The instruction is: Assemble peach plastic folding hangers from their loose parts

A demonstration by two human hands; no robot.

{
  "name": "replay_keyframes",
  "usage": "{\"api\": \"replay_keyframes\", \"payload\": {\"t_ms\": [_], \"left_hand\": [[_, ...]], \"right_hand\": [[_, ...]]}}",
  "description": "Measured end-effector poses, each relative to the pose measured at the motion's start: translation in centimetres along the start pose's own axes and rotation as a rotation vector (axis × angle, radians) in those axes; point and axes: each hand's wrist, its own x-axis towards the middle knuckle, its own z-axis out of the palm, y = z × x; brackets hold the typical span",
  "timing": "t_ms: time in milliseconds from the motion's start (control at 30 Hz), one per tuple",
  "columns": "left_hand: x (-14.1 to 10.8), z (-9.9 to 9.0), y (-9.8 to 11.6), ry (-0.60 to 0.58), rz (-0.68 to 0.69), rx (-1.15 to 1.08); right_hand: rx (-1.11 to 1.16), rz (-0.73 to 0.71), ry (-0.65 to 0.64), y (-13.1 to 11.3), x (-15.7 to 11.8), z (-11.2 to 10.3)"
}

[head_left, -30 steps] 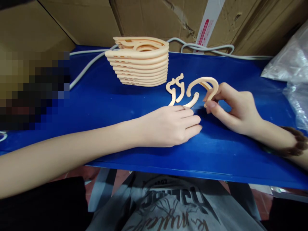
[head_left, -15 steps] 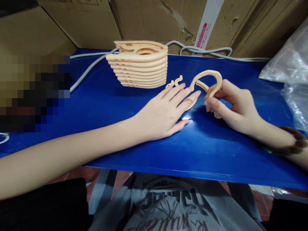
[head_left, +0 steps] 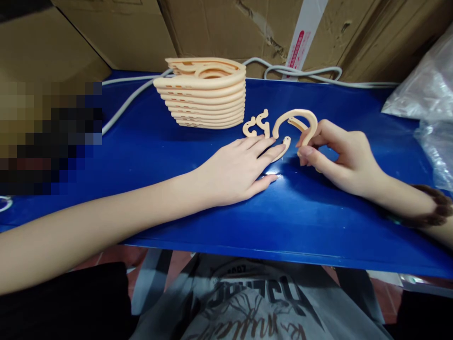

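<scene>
My right hand (head_left: 341, 153) pinches one end of a cream plastic hook (head_left: 297, 112), whose curved part arches above the table. My left hand (head_left: 244, 172) lies palm down with its fingers stretched out, the fingertips at some small cream plastic pieces. A curved piece with a hole (head_left: 286, 143) shows partly under those fingers. Just beyond them lie two S-shaped pieces (head_left: 249, 127), (head_left: 262, 119). Behind the held hook is a short straight piece with a hole (head_left: 297, 123), partly hidden by my right hand.
A tall stack of matching cream plastic frames (head_left: 208, 94) stands at the back of the blue table (head_left: 198, 222). A white cable (head_left: 130, 99) runs behind it. Cardboard boxes (head_left: 212, 33) line the back, and a clear plastic bag (head_left: 417, 89) lies at the right.
My right hand has lowered the hook slightly and shifted it left. My left fingertips have drawn back a little, so more of the small pieces shows.
</scene>
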Motion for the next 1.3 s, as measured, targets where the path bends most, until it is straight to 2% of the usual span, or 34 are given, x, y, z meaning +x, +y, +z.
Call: {"api": "replay_keyframes", "payload": {"t_ms": [100, 200, 333, 400, 467, 600, 667, 733, 900, 1067, 1200, 1300], "left_hand": [[-0.1, 0.2, -0.1, 0.034, 0.009, 0.002], [-0.2, 0.3, -0.2, 0.119, 0.044, 0.004], [-0.3, 0.1, 0.1, 0.214, 0.108, -0.012], [-0.3, -0.2, 0.3, 0.251, 0.131, -0.007], [-0.2, -0.3, 0.5, 0.291, 0.145, 0.017], [0.0, -0.4, 0.9, 0.388, 0.196, 0.055], [0.2, -0.3, 1.1, 0.468, 0.229, 0.069], [0.4, -0.2, 1.2, 0.541, 0.256, 0.082], [0.5, 0.0, 1.3, 0.579, 0.284, 0.113], [0.4, 0.0, 1.3, 0.638, 0.288, 0.142], [0.2, -0.3, 1.1, 0.569, 0.296, 0.139], [0.1, -0.5, 0.9, 0.534, 0.359, 0.115]], "right_hand": [[-0.084, -0.080, -0.012, 0.1, 0.0, 0.1], [-0.131, -0.156, -0.046, 0.0, 0.0, 0.2], [-0.068, -0.133, -0.067, -0.5, 0.0, 0.2], [0.033, -0.072, -0.063, -0.9, 0.0, 0.3], [0.229, 0.044, -0.058, -1.3, 0.1, 0.3], [0.793, 0.360, -0.043, -1.8, 0.6, 0.5], [0.983, 0.449, -0.082, -2.2, 0.8, 0.7], [1.072, 0.512, -0.141, -2.6, 0.8, 0.9], [1.082, 0.534, -0.129, -3.9, 0.4, 1.0], [1.042, 0.459, -0.122, -4.1, 0.1, 0.6], [0.948, 0.367, -0.113, -4.2, -0.3, 0.4], [0.836, 0.340, -0.073, -4.2, -0.4, 0.3]]}}
